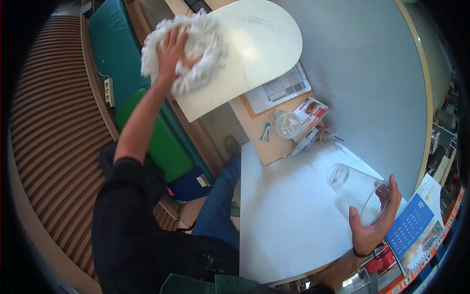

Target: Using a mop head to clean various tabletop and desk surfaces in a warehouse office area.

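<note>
My left hand (pixel 172 55) lies on a bunched, fluffy white cloth (pixel 209 47), its fingers spread and its thumb partly in the folds. Under the cloth is the cream tabletop with a rounded end (pixel 264 44), which bears faint dark smudges near its far end. In my right hand (pixel 374 220) is a tilted, clear plastic cup (pixel 352 185), gripped near its wide rim, above the white tabletop (pixel 290 220). A domed clear lid or cup with printed drawings (pixel 288 125) sits by a spiral-bound booklet (pixel 312 112). A small clear cup with a straw (pixel 328 136) is beside them.
A clipboard with papers (pixel 279 90) and a blue cutter-like tool (pixel 265 132) rest on a brown board (pixel 257 143). A grey partition (pixel 367 81) borders the tables. A desk calendar (pixel 415 228) stands at the right. Green bench cushions (pixel 158 143) and a power strip (pixel 108 92) are left.
</note>
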Motion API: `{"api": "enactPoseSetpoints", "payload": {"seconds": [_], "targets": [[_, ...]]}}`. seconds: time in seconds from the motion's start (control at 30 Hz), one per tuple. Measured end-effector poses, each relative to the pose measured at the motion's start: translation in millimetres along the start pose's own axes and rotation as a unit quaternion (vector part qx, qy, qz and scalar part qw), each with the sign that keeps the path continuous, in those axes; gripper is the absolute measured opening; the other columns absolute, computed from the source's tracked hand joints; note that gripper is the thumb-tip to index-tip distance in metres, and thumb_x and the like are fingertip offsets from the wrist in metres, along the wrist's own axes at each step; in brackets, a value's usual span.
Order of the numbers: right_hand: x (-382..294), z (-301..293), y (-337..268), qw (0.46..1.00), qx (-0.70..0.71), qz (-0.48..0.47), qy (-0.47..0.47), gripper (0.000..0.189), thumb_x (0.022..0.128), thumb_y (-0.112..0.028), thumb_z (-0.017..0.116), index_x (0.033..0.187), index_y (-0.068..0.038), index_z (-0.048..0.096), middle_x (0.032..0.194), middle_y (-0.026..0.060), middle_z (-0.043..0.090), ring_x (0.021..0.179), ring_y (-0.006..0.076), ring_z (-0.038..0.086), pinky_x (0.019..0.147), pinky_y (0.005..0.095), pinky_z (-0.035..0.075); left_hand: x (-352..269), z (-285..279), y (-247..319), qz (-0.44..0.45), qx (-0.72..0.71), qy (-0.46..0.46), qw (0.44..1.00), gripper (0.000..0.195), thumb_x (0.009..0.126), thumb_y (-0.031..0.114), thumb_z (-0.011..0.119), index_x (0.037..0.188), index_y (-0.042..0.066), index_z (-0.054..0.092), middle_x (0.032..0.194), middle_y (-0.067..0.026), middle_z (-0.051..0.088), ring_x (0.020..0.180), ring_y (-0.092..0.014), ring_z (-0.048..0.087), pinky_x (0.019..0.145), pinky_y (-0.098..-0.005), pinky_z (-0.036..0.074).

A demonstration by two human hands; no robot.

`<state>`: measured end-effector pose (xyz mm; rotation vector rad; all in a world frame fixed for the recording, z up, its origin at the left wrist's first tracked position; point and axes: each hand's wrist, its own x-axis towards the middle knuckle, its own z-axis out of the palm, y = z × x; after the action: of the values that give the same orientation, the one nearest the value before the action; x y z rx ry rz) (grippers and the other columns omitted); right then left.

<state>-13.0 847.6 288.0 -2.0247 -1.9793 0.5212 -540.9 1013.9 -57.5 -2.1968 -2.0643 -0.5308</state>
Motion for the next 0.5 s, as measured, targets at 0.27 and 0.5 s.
{"api": "enactPoseSetpoints", "payload": {"seconds": [0.27,0.5], "targets": [[-21,-8,-22,0.997,0.039,-0.063,-0.019,0.102,0.063,-0.034,0.086,0.147,0.004,0.043,0.132,0.0228,0.048,0.115,0.0377,0.059,0.095,0.0488,0.051,-113,-53,128,-0.071,-0.049,-0.127,0.988,0.118,0.060,0.061,0.082,0.162,0.026,0.034,0.157,-0.0235,0.039,0.146,-0.044,0.033,0.115,-0.0704,0.018],[-21,9,-31,0.998,0.014,-0.051,-0.018,0.099,0.058,-0.026,0.088,0.144,0.004,0.049,0.125,0.0214,0.054,0.113,0.0360,0.059,0.096,0.0474,0.050,70,39,205,0.089,-0.126,-0.172,0.973,0.116,0.068,0.069,0.077,0.163,0.032,0.022,0.166,-0.0177,0.026,0.148,-0.048,0.031,0.117,-0.0632,0.032]]}}
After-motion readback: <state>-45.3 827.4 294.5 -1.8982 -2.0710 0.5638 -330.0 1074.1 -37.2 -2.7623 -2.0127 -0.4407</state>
